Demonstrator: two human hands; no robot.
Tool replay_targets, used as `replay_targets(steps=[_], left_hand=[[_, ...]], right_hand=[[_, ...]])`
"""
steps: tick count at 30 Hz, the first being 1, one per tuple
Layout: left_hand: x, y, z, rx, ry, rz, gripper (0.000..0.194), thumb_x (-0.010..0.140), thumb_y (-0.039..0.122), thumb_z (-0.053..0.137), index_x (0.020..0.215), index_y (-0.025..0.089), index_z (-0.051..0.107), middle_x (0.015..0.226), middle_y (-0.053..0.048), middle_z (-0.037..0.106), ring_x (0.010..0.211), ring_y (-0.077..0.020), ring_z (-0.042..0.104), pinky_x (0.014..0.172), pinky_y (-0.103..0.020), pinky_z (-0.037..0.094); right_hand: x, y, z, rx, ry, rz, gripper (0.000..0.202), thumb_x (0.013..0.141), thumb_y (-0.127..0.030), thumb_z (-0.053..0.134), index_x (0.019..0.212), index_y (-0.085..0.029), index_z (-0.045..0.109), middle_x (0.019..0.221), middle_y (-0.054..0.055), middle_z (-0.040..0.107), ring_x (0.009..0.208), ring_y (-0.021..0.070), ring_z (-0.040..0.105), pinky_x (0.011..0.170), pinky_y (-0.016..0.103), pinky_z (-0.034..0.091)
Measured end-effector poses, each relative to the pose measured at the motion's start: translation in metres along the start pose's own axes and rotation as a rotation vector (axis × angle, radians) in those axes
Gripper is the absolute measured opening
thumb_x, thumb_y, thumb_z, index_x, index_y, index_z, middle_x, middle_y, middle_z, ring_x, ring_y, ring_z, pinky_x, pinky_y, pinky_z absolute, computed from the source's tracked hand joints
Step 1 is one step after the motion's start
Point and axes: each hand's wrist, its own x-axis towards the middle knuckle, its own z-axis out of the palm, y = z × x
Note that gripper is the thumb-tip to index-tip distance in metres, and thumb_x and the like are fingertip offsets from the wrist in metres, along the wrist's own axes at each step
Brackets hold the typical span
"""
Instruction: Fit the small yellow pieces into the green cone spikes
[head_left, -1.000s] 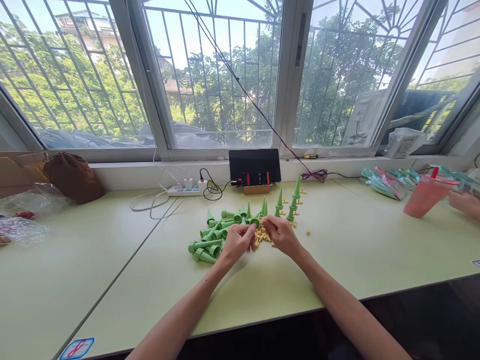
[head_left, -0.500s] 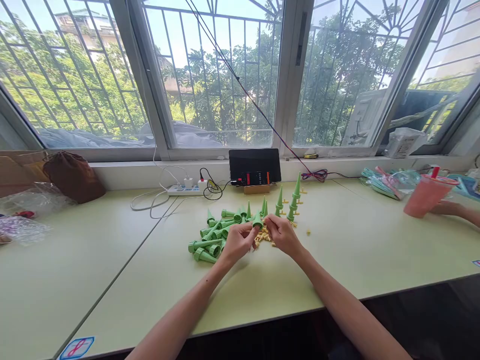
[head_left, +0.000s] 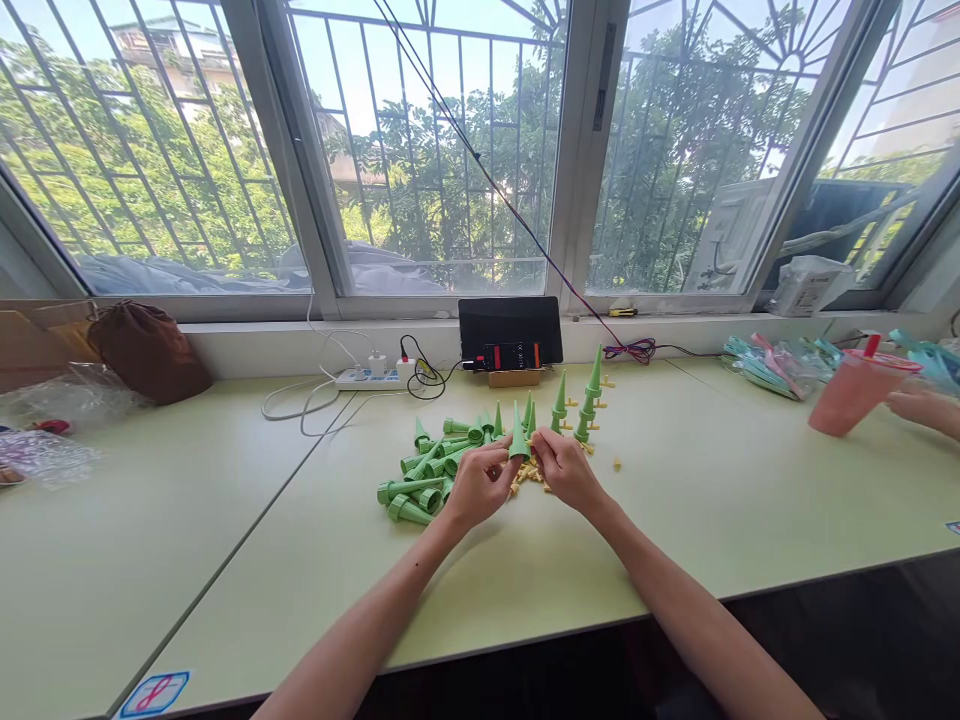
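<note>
Between both hands a green plant watering spike (head_left: 518, 438) stands nearly upright, point up. My left hand (head_left: 478, 486) is closed around its wide lower end. At the spike's right side my right hand (head_left: 568, 472) pinches a small yellow valve (head_left: 533, 439), partly hidden by the fingers; whether it sits in the spike I cannot tell. Below the hands lies a heap of yellow valves (head_left: 531, 474). Loose green spikes (head_left: 411, 490) are piled to the left. Beyond my right hand, stacked spikes (head_left: 588, 403) with yellow valves sticking out stand upright.
One yellow valve (head_left: 617, 463) lies apart on the right. At the back are a power strip (head_left: 367, 381) with cables and a tablet (head_left: 510, 322) behind a phone. A pink cup (head_left: 855, 393) stands near another person's hand (head_left: 924, 408). A brown bag (head_left: 150, 355) sits at left.
The spike in my hands has tipped from pointing away to nearly upright. My right hand stays at its side. The other person's hand has shifted near the cup.
</note>
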Motion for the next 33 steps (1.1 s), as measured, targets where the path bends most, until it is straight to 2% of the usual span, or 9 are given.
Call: replay_targets(steps=[6,9,11,13,16,19,24,27,33], left_hand=[[0.001,0.002,0.001,-0.008,0.009,0.029,0.048,0.086,0.045,0.053,0.049,0.016,0.056,0.059,-0.003,0.059,0.048,-0.0102,0.049,0.052,-0.023,0.04],[0.001,0.0,0.003,-0.05,0.012,0.006,0.058,0.09,0.05,0.043,0.044,0.016,0.055,0.051,-0.003,0.057,0.052,-0.0132,0.055,0.059,-0.024,0.044],[0.001,-0.002,0.003,-0.102,0.006,-0.059,0.062,0.093,0.051,0.036,0.046,0.016,0.055,0.046,-0.002,0.055,0.046,-0.0123,0.053,0.054,-0.024,0.043],[0.001,-0.004,0.003,-0.163,0.003,-0.122,0.056,0.093,0.051,0.036,0.055,0.016,0.057,0.046,0.0,0.054,0.04,-0.0108,0.051,0.046,-0.022,0.039],[0.001,-0.001,0.002,-0.219,-0.019,-0.141,0.043,0.09,0.05,0.044,0.07,0.016,0.059,0.051,0.003,0.053,0.044,-0.012,0.057,0.043,-0.02,0.035],[0.001,0.003,0.0,-0.212,-0.031,-0.133,0.039,0.09,0.048,0.046,0.074,0.016,0.06,0.056,0.003,0.051,0.047,-0.0125,0.059,0.042,-0.019,0.036],[0.001,0.007,-0.001,-0.18,-0.006,-0.089,0.037,0.086,0.048,0.052,0.074,0.015,0.062,0.071,-0.002,0.059,0.049,-0.0108,0.057,0.042,-0.019,0.038],[0.001,0.006,-0.001,-0.136,0.009,-0.048,0.032,0.086,0.044,0.054,0.085,0.014,0.065,0.084,-0.006,0.063,0.049,-0.0088,0.054,0.043,-0.02,0.039],[0.002,-0.001,0.001,-0.073,-0.008,0.023,0.027,0.089,0.035,0.052,0.106,0.018,0.065,0.103,-0.008,0.06,0.052,-0.0059,0.051,0.045,-0.019,0.044]], right_hand=[[-0.001,-0.003,0.0,0.034,-0.008,0.005,0.036,0.098,-0.041,0.033,0.067,-0.021,0.035,0.055,-0.004,0.041,0.05,0.011,0.036,0.049,0.023,0.03],[-0.001,-0.004,0.0,0.03,0.007,-0.01,0.036,0.097,-0.04,0.034,0.067,-0.021,0.036,0.056,-0.004,0.042,0.051,0.011,0.037,0.05,0.023,0.03],[-0.001,-0.004,0.0,0.02,0.01,-0.029,0.035,0.097,-0.038,0.035,0.067,-0.021,0.038,0.057,-0.003,0.043,0.052,0.0111,0.038,0.051,0.023,0.03],[-0.002,-0.005,0.0,0.019,-0.001,-0.05,0.035,0.097,-0.037,0.035,0.067,-0.02,0.04,0.059,-0.003,0.044,0.054,0.0114,0.04,0.052,0.023,0.03],[-0.002,-0.004,0.0,0.028,-0.022,-0.064,0.033,0.097,-0.035,0.036,0.068,-0.02,0.041,0.061,-0.002,0.044,0.056,0.0117,0.042,0.054,0.023,0.03],[-0.002,-0.004,0.0,0.023,-0.025,-0.063,0.033,0.097,-0.034,0.036,0.068,-0.02,0.041,0.06,-0.003,0.043,0.056,0.0119,0.043,0.054,0.023,0.03],[-0.001,-0.002,0.0,0.009,-0.024,-0.062,0.033,0.097,-0.035,0.036,0.067,-0.02,0.038,0.058,-0.004,0.038,0.053,0.0112,0.038,0.054,0.023,0.029],[-0.001,-0.001,0.0,0.004,-0.026,-0.057,0.033,0.097,-0.034,0.036,0.067,-0.02,0.036,0.058,-0.004,0.037,0.053,0.0106,0.033,0.054,0.023,0.028],[-0.001,0.003,0.001,-0.013,-0.028,-0.052,0.033,0.097,-0.033,0.036,0.067,-0.02,0.034,0.058,-0.005,0.036,0.053,0.0103,0.03,0.053,0.024,0.026]])
